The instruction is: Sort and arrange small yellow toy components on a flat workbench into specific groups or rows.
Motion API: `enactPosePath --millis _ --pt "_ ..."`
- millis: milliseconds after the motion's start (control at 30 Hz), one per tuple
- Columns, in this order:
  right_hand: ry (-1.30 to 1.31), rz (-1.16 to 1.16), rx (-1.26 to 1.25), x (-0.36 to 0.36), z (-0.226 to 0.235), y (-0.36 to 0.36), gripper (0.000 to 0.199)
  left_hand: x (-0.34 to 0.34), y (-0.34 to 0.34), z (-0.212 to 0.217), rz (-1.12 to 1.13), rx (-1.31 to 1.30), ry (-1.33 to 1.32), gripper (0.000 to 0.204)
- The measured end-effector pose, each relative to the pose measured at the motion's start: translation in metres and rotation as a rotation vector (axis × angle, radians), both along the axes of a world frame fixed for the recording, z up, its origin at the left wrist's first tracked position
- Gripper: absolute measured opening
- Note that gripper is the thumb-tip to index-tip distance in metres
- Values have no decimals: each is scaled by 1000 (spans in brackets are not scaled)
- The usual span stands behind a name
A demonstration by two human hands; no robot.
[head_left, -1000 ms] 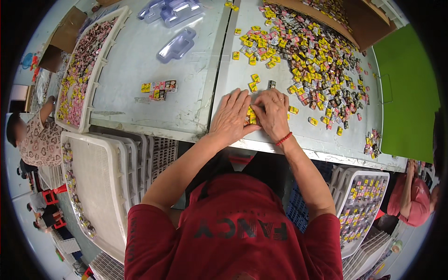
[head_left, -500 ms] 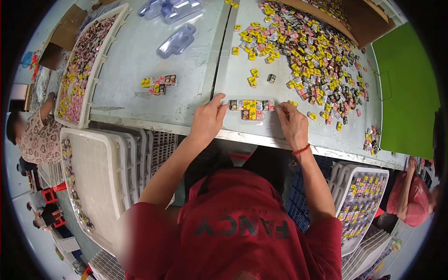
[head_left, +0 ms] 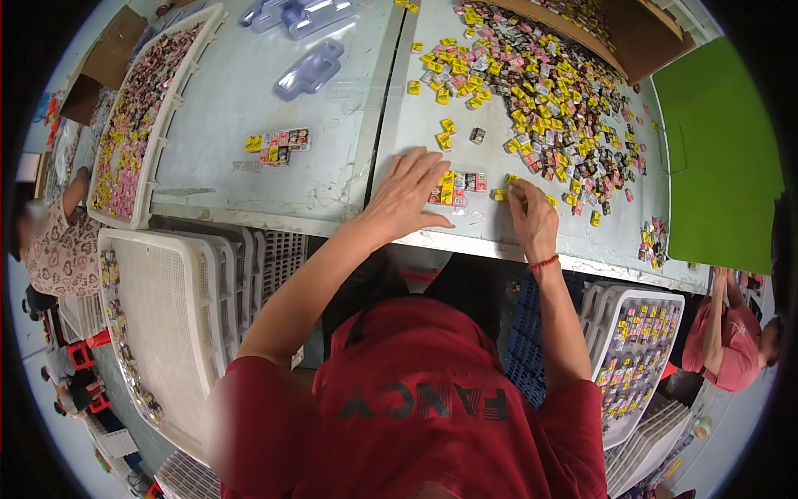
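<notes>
Head view, looking down over a red shirt (head_left: 416,407) at a pale grey worktop (head_left: 249,125).

Left hand (head_left: 411,195): lay flat, fingers spread, on the worktop; fingertips touched the left end of a short row of small wrapped pieces (head_left: 460,187), mostly yellow with some pink and dark. Part of the row was hidden under the fingers, so its full length could not be read.

Right hand (head_left: 528,212): fingers drawn together at the row's right side, pinching at a single yellow piece (head_left: 499,195). Whether the piece was lifted or merely touched could not be told. A red band circled that wrist.

Beyond the hands: a large loose pile of the same pieces (head_left: 549,91), yellow, pink and black, spread up to a brown cardboard box (head_left: 632,41) cut off by the top edge. A second short grouped row (head_left: 278,145) lay well apart to the left. Clear plastic moulded trays (head_left: 312,66) sat near the top, hard to make out.

Left rim: a white crate (head_left: 179,62) filled with pieces. Below the worktop edge: stacked white perforated crates (head_left: 158,316), partly hidden by the left forearm. Lower right: another white crate (head_left: 603,303) holding pieces. A green panel (head_left: 723,158) stood at right.

Other people showed at both rims, only in part and bent by the lens.
</notes>
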State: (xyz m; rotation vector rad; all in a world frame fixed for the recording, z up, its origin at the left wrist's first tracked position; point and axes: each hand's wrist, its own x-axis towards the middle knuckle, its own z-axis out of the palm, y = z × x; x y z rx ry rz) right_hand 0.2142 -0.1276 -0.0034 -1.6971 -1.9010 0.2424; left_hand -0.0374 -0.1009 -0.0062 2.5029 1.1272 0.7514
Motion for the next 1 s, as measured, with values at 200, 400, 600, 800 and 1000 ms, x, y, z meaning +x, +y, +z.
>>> enactPosePath --millis 200,400,600,800,1000 --pt "34 -30 -19 -16 9 -22 22 4 8 -11 -55 49 -36 82" --pt "8 -22 -25 -2 -4 -20 19 6 0 -6 -10 5 51 76" --pt "-31 20 6 -3 -4 -20 20 14 4 -11 104 -47 -109 63" --pt "-28 19 -57 -13 2 -20 19 21 24 -11 184 -198 -30 21" --pt "-20 24 -80 -21 5 -19 16 8 37 -14 191 -287 -169 19"
